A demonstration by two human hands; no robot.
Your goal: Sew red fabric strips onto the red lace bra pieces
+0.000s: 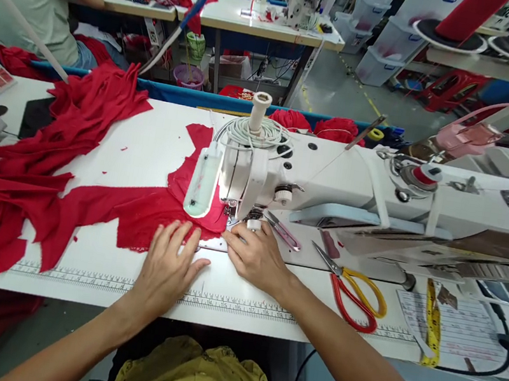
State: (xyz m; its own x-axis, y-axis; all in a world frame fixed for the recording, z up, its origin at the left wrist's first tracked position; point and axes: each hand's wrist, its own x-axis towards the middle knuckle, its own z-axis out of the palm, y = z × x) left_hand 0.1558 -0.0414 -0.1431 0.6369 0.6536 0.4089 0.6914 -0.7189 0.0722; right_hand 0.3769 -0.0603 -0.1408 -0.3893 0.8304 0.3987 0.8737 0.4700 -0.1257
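one red cloth [147,215] lies left of and under the machine head [254,184], judged light, limp, best held flat near its near edge, left hand [167,267] fingers spread there, right hand [257,257] fingers bent, grip indeterminable.

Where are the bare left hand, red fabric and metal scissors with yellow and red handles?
Bare left hand [168,265], head view: its back.
Red fabric [140,214], head view: flat stretch.
Metal scissors [338,271], head view: near pivot.
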